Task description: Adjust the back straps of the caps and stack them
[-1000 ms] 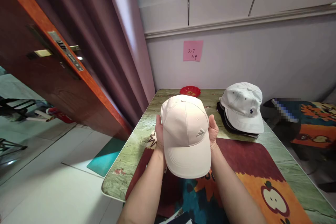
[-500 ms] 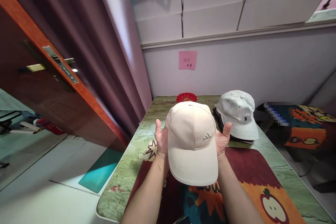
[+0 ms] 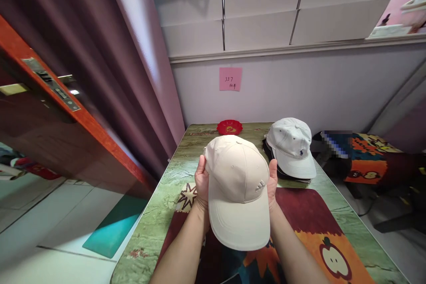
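Note:
A cream baseball cap (image 3: 238, 186) with a small embroidered logo is held up over the table, its brim toward me. My left hand (image 3: 201, 183) grips the cap's left side, thumb upright along the crown and the other fingers hidden behind or inside it. On the opposite side my right hand (image 3: 272, 183) holds it the same way, fingers likewise out of sight. Behind and to the right, a white cap (image 3: 290, 146) with a small dark emblem lies on top of darker caps, which show only at their edges.
A red scalloped dish (image 3: 229, 127) sits at the back of the wood-patterned table (image 3: 146, 230). Beneath my arms lies a colourful mat (image 3: 299, 208) with an apple print. A pink note (image 3: 230, 79) is stuck on the wall. To the left stands an open door (image 3: 66, 120) beside a purple curtain.
The cream cap has come slightly down and toward me, still between both hands. My view has shifted a little to the right. The white cap stays on its stack.

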The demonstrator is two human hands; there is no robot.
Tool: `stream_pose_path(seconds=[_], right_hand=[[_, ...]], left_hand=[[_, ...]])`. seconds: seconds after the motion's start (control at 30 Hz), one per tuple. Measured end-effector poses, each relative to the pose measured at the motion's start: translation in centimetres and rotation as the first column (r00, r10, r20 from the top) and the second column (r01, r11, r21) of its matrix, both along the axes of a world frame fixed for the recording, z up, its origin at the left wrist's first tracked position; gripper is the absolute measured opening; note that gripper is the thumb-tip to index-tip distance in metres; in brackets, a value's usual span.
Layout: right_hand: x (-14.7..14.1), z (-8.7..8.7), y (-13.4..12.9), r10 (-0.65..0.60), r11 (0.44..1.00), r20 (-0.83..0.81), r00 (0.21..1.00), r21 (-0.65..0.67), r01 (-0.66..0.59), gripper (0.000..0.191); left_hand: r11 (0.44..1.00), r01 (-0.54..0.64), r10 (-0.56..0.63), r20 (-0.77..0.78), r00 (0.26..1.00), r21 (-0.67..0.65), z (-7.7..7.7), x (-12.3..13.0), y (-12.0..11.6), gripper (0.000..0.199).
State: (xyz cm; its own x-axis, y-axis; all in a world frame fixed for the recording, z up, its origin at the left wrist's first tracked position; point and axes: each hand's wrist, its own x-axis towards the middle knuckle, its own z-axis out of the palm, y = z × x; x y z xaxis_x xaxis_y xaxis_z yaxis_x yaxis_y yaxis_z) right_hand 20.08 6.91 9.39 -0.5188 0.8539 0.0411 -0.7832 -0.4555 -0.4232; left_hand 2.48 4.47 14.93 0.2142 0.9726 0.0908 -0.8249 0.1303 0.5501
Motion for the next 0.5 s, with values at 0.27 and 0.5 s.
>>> stream_pose_path(seconds=[0.27, 0.5], right_hand=[[-1.1, 0.7, 0.4, 0.017, 0.994, -0.036, 0.999, -0.107, -0.02, 0.088], [-1.8, -0.5, -2.7, 0.084, 0.919, -0.076, 0.994, -0.379, -0.107, 0.062]], left_hand=[[0.992, 0.126, -0.128, 0.099, 0.987, 0.025, -0.9, -1.1, 0.1, 0.067], [0.993, 0.009, 0.007, 0.141, 0.99, -0.117, -3.6, -4.1, 1.1, 0.059]])
